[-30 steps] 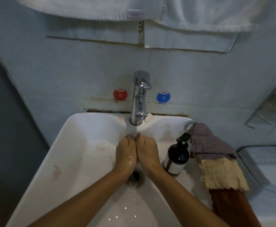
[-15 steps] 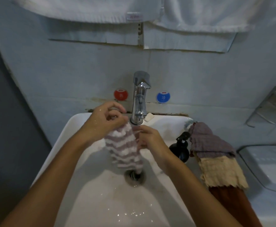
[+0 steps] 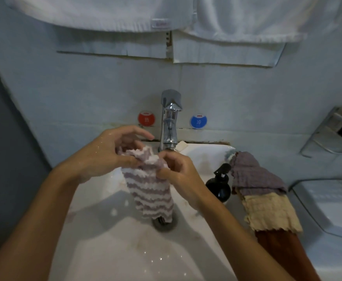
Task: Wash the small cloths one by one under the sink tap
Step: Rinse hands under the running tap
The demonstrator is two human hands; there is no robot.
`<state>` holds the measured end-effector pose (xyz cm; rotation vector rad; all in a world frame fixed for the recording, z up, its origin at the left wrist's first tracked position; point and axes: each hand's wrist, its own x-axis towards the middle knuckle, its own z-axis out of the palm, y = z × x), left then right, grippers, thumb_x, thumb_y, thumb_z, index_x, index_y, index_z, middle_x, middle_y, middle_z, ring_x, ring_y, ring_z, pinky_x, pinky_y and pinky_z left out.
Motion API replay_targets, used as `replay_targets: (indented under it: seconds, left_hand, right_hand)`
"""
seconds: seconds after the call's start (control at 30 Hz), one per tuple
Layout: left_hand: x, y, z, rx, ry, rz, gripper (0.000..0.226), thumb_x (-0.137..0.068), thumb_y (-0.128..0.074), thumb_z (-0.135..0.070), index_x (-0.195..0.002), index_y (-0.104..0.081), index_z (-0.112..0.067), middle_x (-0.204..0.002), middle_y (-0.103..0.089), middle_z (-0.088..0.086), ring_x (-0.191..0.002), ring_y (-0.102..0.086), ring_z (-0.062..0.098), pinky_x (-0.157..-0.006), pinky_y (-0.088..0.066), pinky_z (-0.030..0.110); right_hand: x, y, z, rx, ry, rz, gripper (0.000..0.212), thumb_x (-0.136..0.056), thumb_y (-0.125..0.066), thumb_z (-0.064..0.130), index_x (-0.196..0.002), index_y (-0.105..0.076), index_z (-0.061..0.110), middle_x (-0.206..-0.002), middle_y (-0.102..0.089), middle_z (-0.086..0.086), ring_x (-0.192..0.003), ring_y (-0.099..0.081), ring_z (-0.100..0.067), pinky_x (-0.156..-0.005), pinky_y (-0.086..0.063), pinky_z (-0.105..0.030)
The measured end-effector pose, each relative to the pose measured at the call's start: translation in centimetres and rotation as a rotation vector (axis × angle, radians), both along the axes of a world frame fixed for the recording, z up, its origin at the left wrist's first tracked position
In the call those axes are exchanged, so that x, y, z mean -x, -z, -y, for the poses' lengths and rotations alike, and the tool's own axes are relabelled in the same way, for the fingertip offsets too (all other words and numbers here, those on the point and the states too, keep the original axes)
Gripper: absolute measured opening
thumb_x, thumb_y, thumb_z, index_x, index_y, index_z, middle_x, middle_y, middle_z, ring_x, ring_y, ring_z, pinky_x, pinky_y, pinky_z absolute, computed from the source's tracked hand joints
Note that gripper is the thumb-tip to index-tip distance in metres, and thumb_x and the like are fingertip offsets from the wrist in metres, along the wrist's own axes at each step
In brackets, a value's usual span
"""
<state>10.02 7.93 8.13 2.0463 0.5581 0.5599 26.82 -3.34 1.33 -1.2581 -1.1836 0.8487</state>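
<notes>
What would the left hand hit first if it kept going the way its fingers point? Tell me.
The left hand, which grips the striped cloth, points its fingers toward the tap. The chrome tap body looks first in line, though depth is hard to judge from one view.

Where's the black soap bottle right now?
The black soap bottle stands on the sink's right rim, between the right hand and the purple cloth draped beside it.

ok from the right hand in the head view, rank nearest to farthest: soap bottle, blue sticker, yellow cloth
1. Soap bottle, just right of the right hand.
2. Blue sticker, on the wall above.
3. Yellow cloth, far right on the sink edge.
</notes>
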Motion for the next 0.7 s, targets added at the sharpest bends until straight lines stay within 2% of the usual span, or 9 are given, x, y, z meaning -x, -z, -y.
replay_targets:
  seconds: [0.1, 0.17, 0.27, 0.33, 0.4, 0.47, 0.53, 0.6, 0.7]
  left_hand:
    - [-0.6, 0.0, 0.7, -0.009, 0.01, 0.049, 0.048, -0.076, -0.072, 0.013, -0.105, -0.069, -0.026, -0.089, -0.072, -0.006, -0.08, -0.066, 0.004, -0.064, -0.05, 0.015]
    - [-0.6, 0.5, 0.7, 0.041, 0.022, 0.112, 0.044, -0.074, -0.072, 0.014, -0.098, -0.073, -0.022, -0.086, -0.072, -0.002, -0.081, -0.067, 0.01, -0.066, -0.053, 0.02]
    - [-0.1, 1.1, 0.5, 0.138, 0.007, 0.248, 0.031, -0.066, -0.071, 0.003, -0.086, -0.074, -0.021, -0.081, -0.071, 0.005, -0.074, -0.066, 0.013, -0.062, -0.054, 0.022]
    - [0.0, 1.3, 0.6, 0.144, 0.013, 0.279, 0.027, -0.064, -0.067, 0.001, -0.082, -0.074, -0.018, -0.075, -0.069, 0.005, -0.069, -0.064, 0.011, -0.059, -0.05, 0.018]
    - [-0.1, 1.4, 0.8, 0.138, 0.038, 0.269, 0.026, -0.064, -0.063, 0.003, -0.078, -0.072, -0.017, -0.073, -0.068, 0.003, -0.067, -0.062, 0.01, -0.058, -0.048, 0.016]
    - [-0.2, 1.5, 0.9, 0.104, 0.045, 0.255, 0.025, -0.065, -0.062, 0.003, -0.075, -0.07, -0.02, -0.073, -0.068, 0.0, -0.068, -0.062, 0.01, -0.059, -0.048, 0.017]
    - [-0.2, 1.7, 0.8, 0.059, 0.046, 0.255, 0.02, -0.069, -0.064, 0.0, -0.073, -0.068, -0.019, -0.074, -0.066, 0.0, -0.069, -0.061, 0.011, -0.06, -0.048, 0.019]
    - [-0.3, 1.8, 0.8, 0.041, 0.052, 0.268, 0.017, -0.072, -0.066, -0.001, -0.071, -0.066, -0.018, -0.073, -0.064, 0.003, -0.068, -0.06, 0.012, -0.061, -0.048, 0.02]
    - [-0.2, 1.9, 0.6, 0.04, 0.07, 0.281, 0.024, -0.074, -0.064, 0.0, -0.065, -0.06, -0.022, -0.073, -0.062, 0.006, -0.069, -0.058, 0.016, -0.062, -0.047, 0.021]
  right_hand:
    - [0.6, -0.4, 0.2, -0.031, -0.063, -0.02, 0.02, -0.088, -0.056, 0.02, -0.104, -0.066, 0.014, -0.097, -0.069, 0.002, -0.092, -0.066, -0.016, -0.078, -0.054, -0.025]
    - [0.8, -0.7, 0.2, -0.04, -0.046, -0.055, 0.023, -0.09, -0.045, 0.013, -0.101, -0.065, 0.01, -0.087, -0.067, 0.003, -0.078, -0.063, -0.01, -0.066, -0.05, -0.021]
    - [1.4, -0.8, 0.3, 0.018, 0.04, -0.136, 0.026, -0.1, -0.038, 0.004, -0.109, -0.063, 0.006, -0.079, -0.064, -0.005, -0.062, -0.061, -0.014, -0.052, -0.049, -0.022]
    - [1.7, -0.4, 0.3, 0.049, 0.056, -0.038, 0.021, -0.102, -0.053, 0.018, -0.121, -0.06, 0.017, -0.089, -0.068, -0.012, -0.074, -0.068, -0.021, -0.064, -0.059, -0.028]
    - [2.0, 0.0, 0.4, 0.025, 0.036, 0.113, 0.024, -0.096, -0.064, 0.021, -0.12, -0.064, 0.022, -0.088, -0.071, -0.008, -0.079, -0.069, -0.023, -0.073, -0.061, -0.033]
    - [2.3, 0.2, 0.3, -0.064, 0.075, 0.151, 0.013, -0.094, -0.067, 0.015, -0.105, -0.074, 0.019, -0.077, -0.071, 0.0, -0.064, -0.065, -0.019, -0.058, -0.055, -0.025]
    - [2.4, 0.3, 0.4, -0.123, 0.162, 0.154, 0.006, -0.092, -0.07, 0.014, -0.093, -0.076, 0.017, -0.07, -0.069, 0.003, -0.058, -0.061, -0.011, -0.052, -0.049, -0.019]
    - [2.7, 0.8, 0.3, -0.171, 0.235, 0.22, 0.006, -0.093, -0.068, 0.02, -0.091, -0.074, 0.018, -0.069, -0.067, 0.009, -0.061, -0.061, -0.009, -0.056, -0.051, -0.022]
    - [3.5, 1.0, 0.4, -0.217, 0.25, 0.354, 0.021, -0.098, -0.052, 0.036, -0.097, -0.066, 0.021, -0.078, -0.065, 0.009, -0.072, -0.064, -0.011, -0.065, -0.056, -0.034]
